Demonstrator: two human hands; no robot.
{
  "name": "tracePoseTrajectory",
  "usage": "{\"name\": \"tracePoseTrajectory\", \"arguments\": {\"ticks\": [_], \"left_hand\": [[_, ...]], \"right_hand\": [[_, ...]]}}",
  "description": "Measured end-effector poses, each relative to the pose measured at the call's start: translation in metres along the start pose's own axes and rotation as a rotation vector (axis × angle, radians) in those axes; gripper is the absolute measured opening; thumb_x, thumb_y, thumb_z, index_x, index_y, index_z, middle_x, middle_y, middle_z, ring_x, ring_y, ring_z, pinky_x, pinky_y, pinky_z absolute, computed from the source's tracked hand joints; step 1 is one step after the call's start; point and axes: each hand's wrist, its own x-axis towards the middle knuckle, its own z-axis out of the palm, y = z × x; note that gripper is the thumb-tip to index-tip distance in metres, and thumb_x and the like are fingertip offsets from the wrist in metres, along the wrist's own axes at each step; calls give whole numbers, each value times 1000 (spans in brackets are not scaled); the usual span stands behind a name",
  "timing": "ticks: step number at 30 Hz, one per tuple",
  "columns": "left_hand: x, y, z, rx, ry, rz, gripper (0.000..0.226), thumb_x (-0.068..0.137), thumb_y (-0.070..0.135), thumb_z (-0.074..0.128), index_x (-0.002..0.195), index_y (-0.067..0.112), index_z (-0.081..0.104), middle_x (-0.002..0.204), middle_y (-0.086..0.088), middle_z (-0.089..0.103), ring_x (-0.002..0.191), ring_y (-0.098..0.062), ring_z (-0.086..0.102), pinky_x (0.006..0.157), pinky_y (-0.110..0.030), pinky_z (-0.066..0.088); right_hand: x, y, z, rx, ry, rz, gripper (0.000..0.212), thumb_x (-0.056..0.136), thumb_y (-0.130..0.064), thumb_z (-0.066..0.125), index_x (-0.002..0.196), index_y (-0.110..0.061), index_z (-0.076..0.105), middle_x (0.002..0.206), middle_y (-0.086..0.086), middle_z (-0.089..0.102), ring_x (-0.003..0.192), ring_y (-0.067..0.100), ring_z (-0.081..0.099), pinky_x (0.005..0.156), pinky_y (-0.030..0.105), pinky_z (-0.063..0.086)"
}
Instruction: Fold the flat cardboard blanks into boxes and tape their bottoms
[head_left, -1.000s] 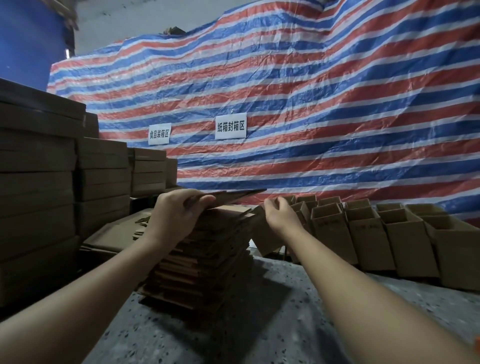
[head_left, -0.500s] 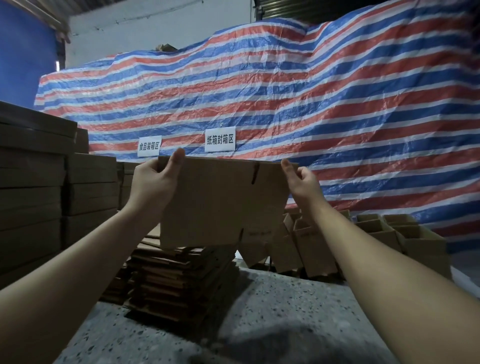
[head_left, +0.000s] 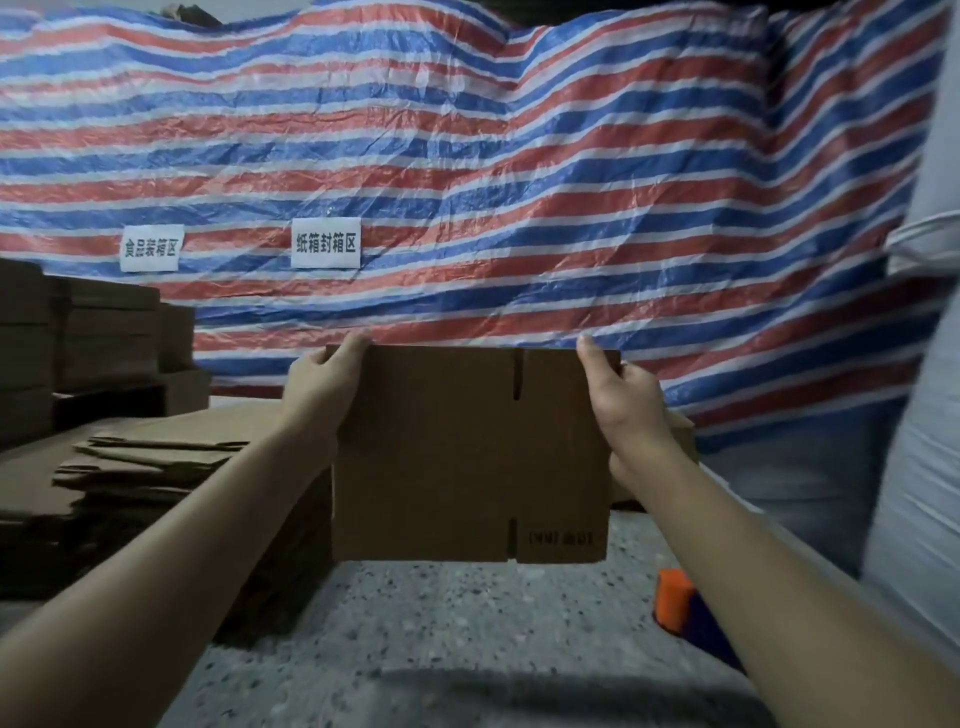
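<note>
A flat brown cardboard blank (head_left: 457, 457) hangs upright in front of me, above the speckled table (head_left: 441, 613). My left hand (head_left: 324, 387) grips its upper left corner, thumb along the top edge. At the upper right corner my right hand (head_left: 621, 397) grips the blank, thumb on the near face and fingers behind. The blank shows a slot in its top edge and another at the bottom, with small dark print near the lower right. A pile of more flat blanks (head_left: 140, 467) lies on the table to the left.
Tall stacks of bundled cardboard (head_left: 78, 343) stand at the far left. A red, white and blue striped tarp (head_left: 467, 182) with two white signs hangs behind. An orange and dark blue object (head_left: 678, 603) lies on the table under my right forearm. White sacks (head_left: 924, 415) fill the right edge.
Both hands lifted one blank off the pile and turned it upright. It now hangs lower and more to the right in view, and the camera has turned right.
</note>
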Motion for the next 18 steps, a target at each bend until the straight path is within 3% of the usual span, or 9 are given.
{"name": "tracePoseTrajectory", "arguments": {"ticks": [2, 6, 9, 11, 15, 18], "left_hand": [[-7, -15, 17, -14, -34, -20, 37, 93, 54, 56, 112, 24, 53, 96, 4, 59, 87, -13, 56, 72, -33, 43], [-17, -42, 36, -12, -79, -58, 36, 92, 54, 57, 111, 23, 55, 103, 0, 62, 97, -19, 61, 89, -41, 49], [-24, -60, 38, -22, -66, -76, 36, 90, 54, 60, 106, 22, 64, 96, -1, 67, 90, -19, 65, 72, -35, 53], [-28, -72, 38, -5, -71, -88, 31, 91, 52, 60, 98, 22, 66, 92, -5, 70, 86, -21, 68, 62, -32, 52], [-38, -93, 38, 21, -87, -114, 27, 93, 49, 59, 91, 23, 66, 88, -8, 72, 84, -23, 69, 62, -34, 52], [-44, -102, 38, 15, -70, -107, 27, 92, 46, 60, 84, 21, 68, 81, -7, 72, 78, -24, 69, 63, -35, 55]], "right_hand": [[-3, 8, -15, -33, 49, 26, 58, 91, -67, 55, 91, -11, 66, 85, 16, 70, 81, 33, 71, 81, 47, 60], [-8, 27, -33, -40, 72, 58, 52, 94, -61, 55, 87, -11, 67, 80, 14, 66, 88, 42, 69, 80, 49, 59], [-12, 48, -41, -47, 89, 101, 51, 95, -58, 56, 94, -8, 68, 97, 25, 71, 94, 41, 70, 89, 55, 58], [-17, 61, -43, -54, 89, 123, 57, 94, -59, 55, 101, -4, 68, 97, 29, 68, 90, 40, 70, 91, 58, 55], [-29, 88, -46, -20, 71, 157, 57, 96, -57, 54, 91, 0, 64, 77, 13, 59, 72, 29, 59, 73, 41, 52], [-34, 98, -46, -6, 69, 141, 53, 95, -57, 54, 84, -5, 61, 71, 13, 56, 67, 31, 58, 69, 40, 50]]}}
